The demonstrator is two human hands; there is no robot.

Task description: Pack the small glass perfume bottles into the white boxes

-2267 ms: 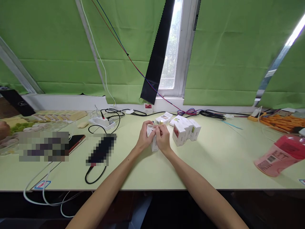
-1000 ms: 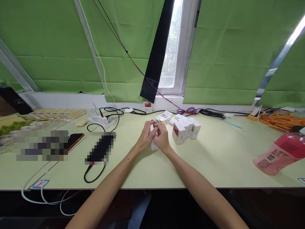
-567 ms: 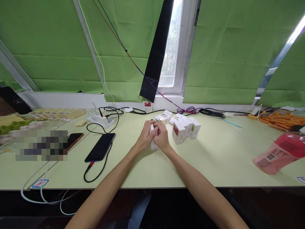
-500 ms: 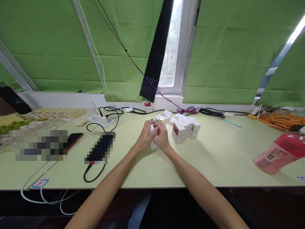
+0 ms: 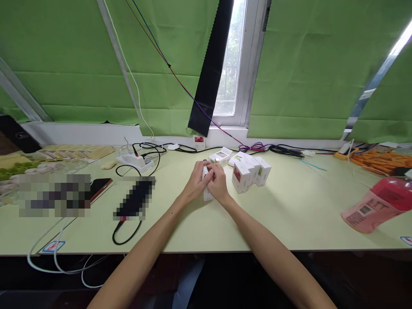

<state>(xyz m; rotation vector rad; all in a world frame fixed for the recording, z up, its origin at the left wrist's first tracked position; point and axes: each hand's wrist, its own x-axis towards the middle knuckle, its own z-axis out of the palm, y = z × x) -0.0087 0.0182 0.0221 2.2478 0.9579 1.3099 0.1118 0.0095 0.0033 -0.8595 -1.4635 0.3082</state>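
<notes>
Both my hands meet over a small white box (image 5: 206,194) that stands upright on the pale green table (image 5: 289,214). My left hand (image 5: 195,182) wraps its left side and my right hand (image 5: 219,183) covers its right side, with the fingers of both pressed on its top. Most of the box is hidden behind my fingers. Just right of my hands stands a cluster of similar white boxes (image 5: 249,172), one with a red panel. Another white box (image 5: 221,155) lies flat behind my hands.
A phone on a black cable (image 5: 132,202) and a second phone (image 5: 99,187) lie to the left. A white power strip (image 5: 133,161) and tangled cables (image 5: 283,151) run along the back edge. A pink bottle (image 5: 376,204) lies at the right, orange items (image 5: 378,159) behind it.
My hands have stayed on the white box. Since 2.3 s ago its top flap has gone down under my fingers. The view shifted slightly.
</notes>
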